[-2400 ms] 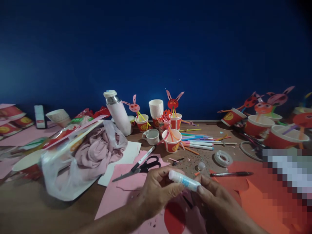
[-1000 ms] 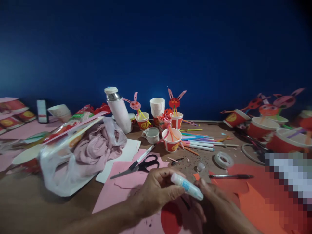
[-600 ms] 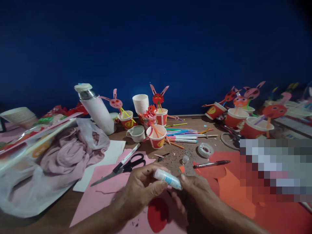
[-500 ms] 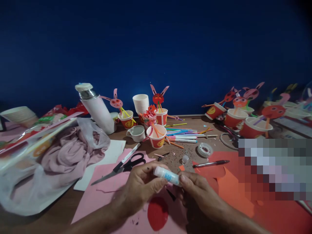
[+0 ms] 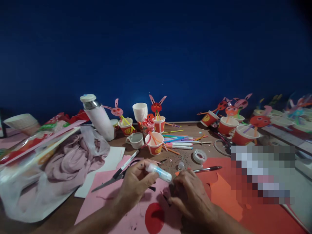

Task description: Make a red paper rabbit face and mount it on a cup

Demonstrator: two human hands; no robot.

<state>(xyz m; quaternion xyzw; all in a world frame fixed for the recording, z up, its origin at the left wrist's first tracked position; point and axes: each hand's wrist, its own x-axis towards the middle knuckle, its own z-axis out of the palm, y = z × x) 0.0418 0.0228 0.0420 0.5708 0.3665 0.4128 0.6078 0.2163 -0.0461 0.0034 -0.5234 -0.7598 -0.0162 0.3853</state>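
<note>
Gluing step | left hand (image 5: 135,183) grips glue stick (image 5: 159,172), right hand (image 5: 188,195) pinches small paper piece; next: careful, steady dab.

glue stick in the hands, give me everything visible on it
The glue stick is a small whitish, translucent plastic tube with a blue label patch around its middle. It lies tilted, its far end up to the left and its near end down to the right. The left hand grips it around the upper part; the right hand meets its lower tip. It is held above the pink paper. Whether a cap is on cannot be told.
</note>
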